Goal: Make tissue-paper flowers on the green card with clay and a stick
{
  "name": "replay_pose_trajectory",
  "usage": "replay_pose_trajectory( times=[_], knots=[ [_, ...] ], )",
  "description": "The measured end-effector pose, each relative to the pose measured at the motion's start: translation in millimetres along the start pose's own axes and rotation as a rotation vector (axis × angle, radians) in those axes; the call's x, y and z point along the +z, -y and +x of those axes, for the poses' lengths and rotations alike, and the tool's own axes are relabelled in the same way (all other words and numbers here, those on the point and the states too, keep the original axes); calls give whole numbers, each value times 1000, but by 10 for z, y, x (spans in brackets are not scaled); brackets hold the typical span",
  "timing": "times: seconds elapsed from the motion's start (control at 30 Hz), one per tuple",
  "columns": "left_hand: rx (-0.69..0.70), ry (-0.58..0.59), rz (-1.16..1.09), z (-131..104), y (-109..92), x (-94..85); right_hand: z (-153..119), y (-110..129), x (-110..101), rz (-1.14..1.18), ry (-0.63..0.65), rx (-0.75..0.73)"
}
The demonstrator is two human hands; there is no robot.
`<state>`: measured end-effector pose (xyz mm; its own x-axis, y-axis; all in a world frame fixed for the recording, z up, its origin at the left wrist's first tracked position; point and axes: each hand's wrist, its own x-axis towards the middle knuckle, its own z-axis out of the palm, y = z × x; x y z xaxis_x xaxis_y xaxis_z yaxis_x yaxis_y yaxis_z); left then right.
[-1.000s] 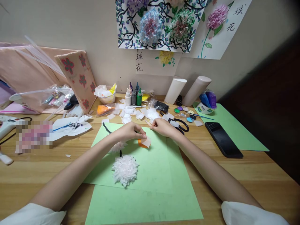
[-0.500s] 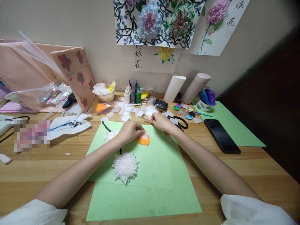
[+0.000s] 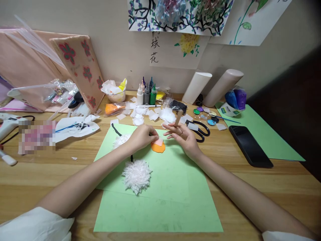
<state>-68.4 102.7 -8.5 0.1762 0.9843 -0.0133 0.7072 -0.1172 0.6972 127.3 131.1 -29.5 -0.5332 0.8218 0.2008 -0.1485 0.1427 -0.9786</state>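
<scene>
My left hand pinches the edge of a small pink paper square, which lies over the top part of a flat orange clay disc. The disc sits on light green paper. Just to the right, my right hand is raised with fingers partly stretched, a short wooden stick standing up between them. Below my left hand is a fluffy white tissue flower. A second white flower is partly hidden behind my left wrist, near a black stem.
Loose white paper squares spread behind the green sheet, beside paint bottles. Black-handled scissors lie right of my right hand, with a phone farther right. A glue gun is at far left.
My right hand has lifted and turned, bringing the wooden stick from low and flat to upright. My left hand stays at the pink paper. The whole view has shifted slightly.
</scene>
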Motion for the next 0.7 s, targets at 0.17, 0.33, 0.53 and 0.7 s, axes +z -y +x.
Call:
replay_pose_trajectory(
  times=[0.17,0.33,0.53,0.7],
  knots=[
    [-4,-8,45,-10,-13,-6,-69,-60,44,-179,-46,-73],
    [-23,13,45,-11,-32,-17,-97,-41,72,-424,6,-77],
    [-14,24,48,-8,-45,-20,-60,-40,78,-561,-17,-75],
    [-18,22,28,-5,-39,-23,-61,-49,88,-583,-13,-18]
  ],
)
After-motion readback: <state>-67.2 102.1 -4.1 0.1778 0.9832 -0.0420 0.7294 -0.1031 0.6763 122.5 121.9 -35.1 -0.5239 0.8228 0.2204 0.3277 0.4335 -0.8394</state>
